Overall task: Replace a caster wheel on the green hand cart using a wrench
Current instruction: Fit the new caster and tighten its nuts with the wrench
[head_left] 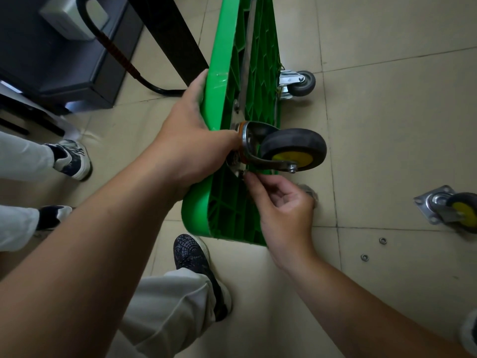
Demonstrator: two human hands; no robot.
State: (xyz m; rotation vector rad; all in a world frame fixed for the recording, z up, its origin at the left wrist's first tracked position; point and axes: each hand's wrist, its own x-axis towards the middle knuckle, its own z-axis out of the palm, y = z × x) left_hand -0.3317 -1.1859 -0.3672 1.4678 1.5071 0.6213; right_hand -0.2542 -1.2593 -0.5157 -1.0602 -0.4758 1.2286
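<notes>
A: Green and tipped on edge: gripping hand cart (219, 81) by its rim with left hand (188, 143)?
B: Yes; pinching bolt (243, 173) on cart's underside with right hand (281, 202), fingertips right by caster wheel (294, 149) mounted there

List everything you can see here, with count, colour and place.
cart: 1, green, on its side, centre
mounted caster: 1, black with yellow hub, on cart
grey caster: 1, grey, cart's far end
loose caster: 1, black with yellow hub, floor, right
washers: 2, silver, floor, right
bolt: 1, dark, at mounted caster's plate
cabinet: 1, black, top left
tube: 1, black and red, by cabinet
bystander's shoes: 2, white and navy, left
own shoe: 1, dark, bottom centre
left grip: 1, bare, holds cart
right grip: 1, bare, pinches bolt
</notes>
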